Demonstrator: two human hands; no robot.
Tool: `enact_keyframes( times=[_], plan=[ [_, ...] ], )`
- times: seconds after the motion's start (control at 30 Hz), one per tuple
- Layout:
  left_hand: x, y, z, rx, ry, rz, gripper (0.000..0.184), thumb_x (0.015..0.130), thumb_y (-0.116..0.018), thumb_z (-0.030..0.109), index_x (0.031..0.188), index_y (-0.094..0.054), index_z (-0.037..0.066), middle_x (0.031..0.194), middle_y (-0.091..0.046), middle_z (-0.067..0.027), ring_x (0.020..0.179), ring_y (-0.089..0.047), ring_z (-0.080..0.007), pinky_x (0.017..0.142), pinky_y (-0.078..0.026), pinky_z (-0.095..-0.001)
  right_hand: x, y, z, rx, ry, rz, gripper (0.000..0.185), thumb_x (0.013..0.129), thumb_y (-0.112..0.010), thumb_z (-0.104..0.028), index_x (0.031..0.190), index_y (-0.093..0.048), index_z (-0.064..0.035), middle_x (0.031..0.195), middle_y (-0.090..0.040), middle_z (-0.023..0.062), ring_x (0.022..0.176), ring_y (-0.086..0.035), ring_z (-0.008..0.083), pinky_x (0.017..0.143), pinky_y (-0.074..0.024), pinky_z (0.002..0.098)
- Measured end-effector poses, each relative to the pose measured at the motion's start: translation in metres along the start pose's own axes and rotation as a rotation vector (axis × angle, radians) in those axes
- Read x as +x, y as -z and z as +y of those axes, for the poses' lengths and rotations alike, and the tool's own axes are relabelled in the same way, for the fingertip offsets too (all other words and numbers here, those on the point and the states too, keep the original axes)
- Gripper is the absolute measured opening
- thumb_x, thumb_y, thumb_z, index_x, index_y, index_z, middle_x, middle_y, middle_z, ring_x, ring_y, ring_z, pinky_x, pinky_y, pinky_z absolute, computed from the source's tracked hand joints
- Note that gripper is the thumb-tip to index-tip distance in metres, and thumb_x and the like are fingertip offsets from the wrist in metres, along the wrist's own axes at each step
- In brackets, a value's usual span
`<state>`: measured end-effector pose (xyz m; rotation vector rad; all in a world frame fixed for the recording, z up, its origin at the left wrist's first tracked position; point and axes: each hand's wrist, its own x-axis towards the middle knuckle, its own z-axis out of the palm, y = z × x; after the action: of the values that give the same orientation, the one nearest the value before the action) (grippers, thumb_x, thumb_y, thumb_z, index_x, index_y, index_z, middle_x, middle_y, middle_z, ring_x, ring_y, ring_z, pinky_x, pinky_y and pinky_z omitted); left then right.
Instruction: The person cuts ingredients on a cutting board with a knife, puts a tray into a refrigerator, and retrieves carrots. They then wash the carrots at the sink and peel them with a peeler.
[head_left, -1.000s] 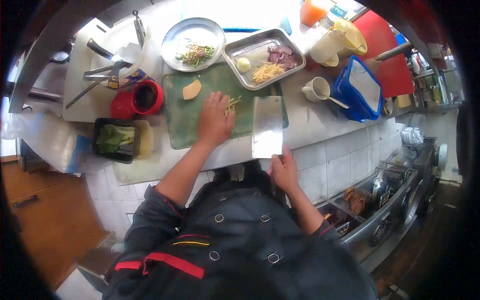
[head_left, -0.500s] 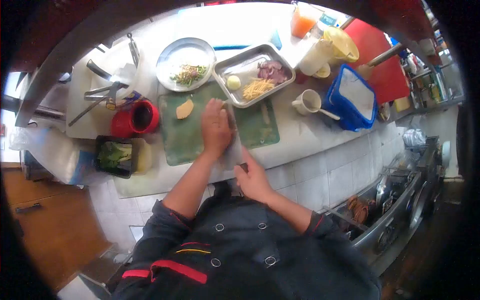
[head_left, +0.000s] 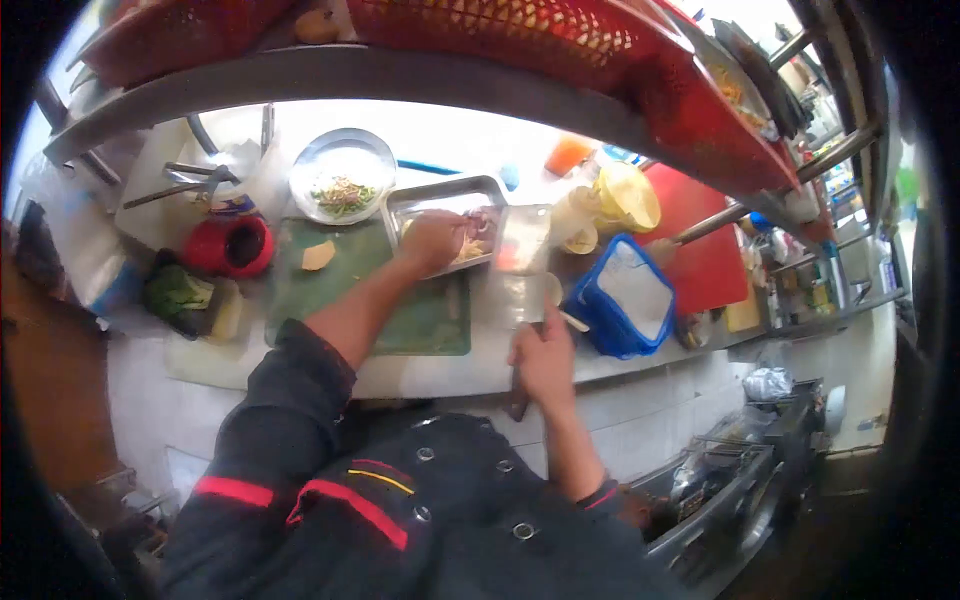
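Note:
My right hand (head_left: 545,358) is wrapped round the handle of a cleaver (head_left: 522,260), its broad blade raised upright to the right of the green cutting board (head_left: 420,325). Over the metal tray (head_left: 428,203) reaches my left hand (head_left: 434,242). Its fingers are drawn together beside pale yellow strips (head_left: 472,248) and pinkish meat slices (head_left: 486,221); whatever lies between the fingertips is hidden. A beige flat piece (head_left: 318,256) rests on the board's left part. Behind the board stands a metal plate (head_left: 340,155) with chopped greens (head_left: 342,196).
A blue container (head_left: 610,325) and a red board (head_left: 695,240) are on the right. At left stand a red pot (head_left: 205,248) and a dark tub of leafy greens (head_left: 178,295). Overhead runs a shelf edge (head_left: 400,85) with a red basket (head_left: 520,35).
My left hand has moved from the board up into the tray. The cleaver has been lifted off the board and carried to the right. My view has shifted, bringing the shelf in.

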<state>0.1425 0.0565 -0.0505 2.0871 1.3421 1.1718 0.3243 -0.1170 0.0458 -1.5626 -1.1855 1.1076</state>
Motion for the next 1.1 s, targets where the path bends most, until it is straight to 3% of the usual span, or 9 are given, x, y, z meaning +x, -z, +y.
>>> enact_keyframes(
  times=[0.13,0.2,0.27,0.33,0.5,0.7,0.9,1.03,1.1],
  plan=[
    [-0.029,0.051,-0.005,0.179,0.039,0.274,0.02,0.082,-0.055,0.021,0.084,-0.068,0.006,0.086,-0.065,-0.016,0.084,-0.061,-0.0334,0.077,-0.048,-0.0432,-0.008,0.037,0.008,0.012,-0.063,-0.187,0.053,0.084,-0.05,-0.006,0.135,-0.04,-0.0034,0.074,-0.055,0.0031,0.054,-0.049,0.0087,0.048,-0.0427,0.0243],
    [-0.066,0.075,-0.039,0.479,0.102,0.076,0.019,0.079,-0.058,0.021,0.085,-0.068,0.006,0.09,-0.065,-0.0152,0.087,-0.061,-0.0324,0.079,-0.048,-0.042,-0.008,0.047,0.016,0.058,-0.106,-0.223,0.053,0.082,-0.05,-0.005,0.134,-0.042,-0.0046,0.078,-0.058,0.0035,0.056,-0.051,0.0097,0.052,-0.0444,0.0253],
    [-0.109,0.082,-0.045,0.382,0.419,0.125,0.018,0.075,-0.06,0.018,0.086,-0.068,0.006,0.088,-0.065,-0.0146,0.086,-0.06,-0.0322,0.079,-0.048,-0.0419,-0.007,0.057,0.029,-0.07,-0.082,-0.331,0.053,0.082,-0.049,-0.006,0.135,-0.044,-0.0078,0.083,-0.06,0.0048,0.06,-0.052,0.0105,0.056,-0.0465,0.0276],
    [-0.136,0.089,-0.039,0.388,0.361,0.054,0.015,0.075,-0.061,0.015,0.085,-0.068,0.006,0.083,-0.063,-0.0138,0.084,-0.059,-0.0321,0.077,-0.047,-0.0432,-0.002,0.061,0.023,-0.221,-0.131,-0.396,0.057,0.079,-0.049,-0.006,0.135,-0.045,-0.0122,0.092,-0.064,0.0108,0.065,-0.059,0.0187,0.062,-0.0483,0.032],
    [-0.149,0.087,-0.03,0.543,0.375,-0.077,0.014,0.078,-0.062,0.018,0.084,-0.066,0.006,0.085,-0.061,-0.0131,0.088,-0.058,-0.0315,0.077,-0.046,-0.0443,0.005,0.05,0.021,-0.696,0.307,-0.683,0.061,0.072,-0.053,-0.009,0.133,-0.048,-0.0162,0.095,-0.061,0.0202,0.087,-0.058,0.035,0.077,-0.0462,0.0411],
    [-0.138,0.085,-0.049,0.569,0.436,-0.084,0.017,0.08,-0.061,0.02,0.091,-0.06,0.007,0.094,-0.058,-0.0127,0.092,-0.056,-0.0321,0.078,-0.046,-0.0445,0.022,0.02,0.066,-0.934,0.599,-0.741,0.053,0.075,-0.057,-0.009,0.126,-0.055,-0.0192,0.086,-0.057,0.0179,0.085,-0.056,0.0349,0.076,-0.044,0.045],
    [-0.127,0.081,-0.061,0.58,0.436,-0.217,0.013,0.081,-0.057,0.019,0.085,-0.058,0.006,0.091,-0.057,-0.0152,0.09,-0.056,-0.0345,0.075,-0.047,-0.0454,0.034,-0.006,0.122,-0.874,0.821,-0.63,0.043,0.073,-0.058,-0.01,0.116,-0.062,-0.0175,0.082,-0.058,0.0147,0.076,-0.055,0.0318,0.068,-0.0435,0.0436],
    [-0.13,0.08,-0.069,0.769,0.3,-0.355,0.015,0.082,-0.055,0.019,0.081,-0.058,0.004,0.083,-0.059,-0.0183,0.082,-0.058,-0.0361,0.073,-0.047,-0.0453,0.032,-0.014,0.133,-0.74,0.824,-0.568,0.041,0.073,-0.061,-0.013,0.114,-0.062,-0.0138,0.079,-0.058,0.0137,0.074,-0.055,0.0318,0.066,-0.0431,0.0441],
    [-0.123,0.078,-0.058,0.573,0.381,-0.204,0.015,0.081,-0.055,0.018,0.081,-0.058,0.004,0.082,-0.059,-0.0189,0.079,-0.058,-0.0359,0.072,-0.047,-0.0445,0.031,-0.012,0.119,-0.687,0.523,-0.652,0.041,0.079,-0.061,-0.022,0.117,-0.06,-0.0098,0.089,-0.058,0.0151,0.091,-0.055,0.0347,0.082,-0.0436,0.0433]
  ],
)
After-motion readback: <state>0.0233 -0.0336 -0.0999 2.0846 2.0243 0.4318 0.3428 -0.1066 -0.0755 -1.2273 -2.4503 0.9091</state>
